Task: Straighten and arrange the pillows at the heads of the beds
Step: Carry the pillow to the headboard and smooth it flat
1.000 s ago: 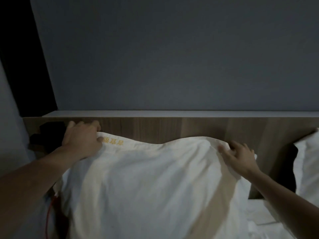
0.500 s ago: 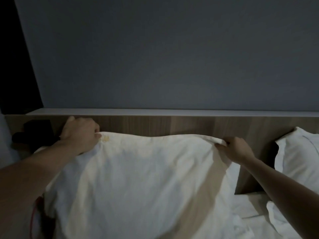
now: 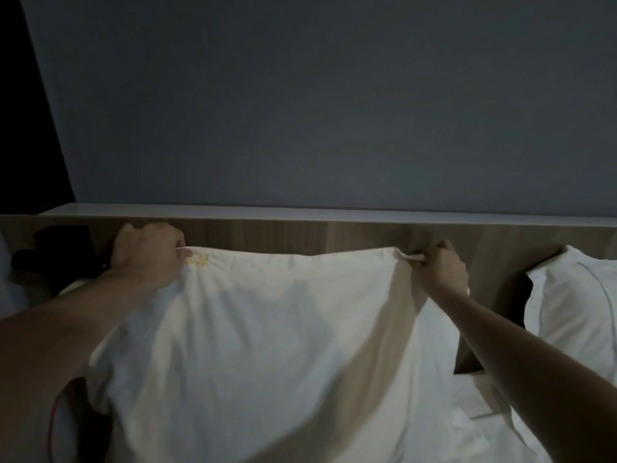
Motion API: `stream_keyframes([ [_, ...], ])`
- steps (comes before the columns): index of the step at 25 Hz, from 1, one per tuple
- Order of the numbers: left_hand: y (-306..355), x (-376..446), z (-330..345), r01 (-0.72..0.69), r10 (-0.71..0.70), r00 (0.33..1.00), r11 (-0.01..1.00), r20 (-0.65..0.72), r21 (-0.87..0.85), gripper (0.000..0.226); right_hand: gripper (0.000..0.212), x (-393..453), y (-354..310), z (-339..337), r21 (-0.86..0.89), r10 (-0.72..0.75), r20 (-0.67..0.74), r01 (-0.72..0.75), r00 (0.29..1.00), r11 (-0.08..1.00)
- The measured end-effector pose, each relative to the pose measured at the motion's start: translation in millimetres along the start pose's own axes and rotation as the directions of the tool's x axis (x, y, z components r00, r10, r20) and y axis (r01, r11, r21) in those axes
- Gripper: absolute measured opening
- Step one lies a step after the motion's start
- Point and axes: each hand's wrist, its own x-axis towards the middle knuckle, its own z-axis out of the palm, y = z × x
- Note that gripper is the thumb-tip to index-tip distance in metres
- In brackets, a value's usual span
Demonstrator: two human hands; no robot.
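Observation:
A large white pillow [image 3: 267, 335] with small yellow embroidery near its top left corner stands against the wooden headboard [image 3: 300, 235]. My left hand [image 3: 147, 255] grips its top left corner. My right hand [image 3: 440, 269] pinches its top right corner, and the top edge is stretched taut between them. A second white pillow [image 3: 574, 305] leans against the headboard at the far right.
A white ledge [image 3: 334, 213] tops the headboard below a grey wall. A dark object [image 3: 56, 252] sits at the left by the headboard. A red cord [image 3: 53, 419] hangs at the lower left. White bedding [image 3: 474, 429] lies under my right arm.
Both hands went from resting on the pillow's top corners to gripping them. The pillow's top edge has been pulled up and stretched straight.

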Motion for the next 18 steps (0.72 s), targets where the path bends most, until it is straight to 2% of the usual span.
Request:
stream_keyframes([
  [2, 4.0, 2.5, 4.5, -0.035, 0.035, 0.998, 0.999, 0.044, 0.015, 0.024, 0.028, -7.4, 10.3, 8.2, 0.025, 0.012, 0.008, -0.012, 1.0, 1.0],
  [5, 0.5, 7.6, 9.5, -0.065, 0.065, 0.998, 0.997, -0.003, 0.033, 0.025, 0.026, -6.2, 18.5, 1.9, 0.141, 0.018, -0.124, -0.001, 0.992, 0.99],
  [7, 0.1, 5.9, 12.7, -0.05, 0.05, 0.998, 0.999, -0.044, -0.014, 0.024, 0.026, -4.0, 17.8, -0.9, 0.246, 0.072, -0.18, -0.026, 0.981, 0.969],
  [10, 4.6, 2.3, 12.5, -0.002, 0.0, 1.0, 0.997, -0.028, -0.081, 0.02, 0.024, -2.9, 12.6, 3.5, 0.282, 0.112, -0.137, -0.069, 0.984, 0.957],
  [13, 6.7, -1.8, 10.4, -0.013, 0.012, 1.0, 0.997, -0.01, -0.071, 0.019, 0.026, -9.2, 10.5, 3.6, 0.319, 0.057, -0.137, -0.011, 0.989, 0.948],
  [15, 6.4, -9.3, 11.4, -0.022, 0.013, 0.998, 0.99, -0.064, -0.14, 0.019, 0.036, -22.0, 12.9, 4.5, 0.328, 0.007, -0.149, 0.043, 0.989, 0.944],
  [18, 11.2, -34.8, 20.7, -0.076, 0.046, 0.989, 0.971, -0.138, -0.225, 0.036, 0.051, -54.2, 26.5, 19.0, 0.251, -0.069, -0.111, 0.095, 0.991, 0.963],
])
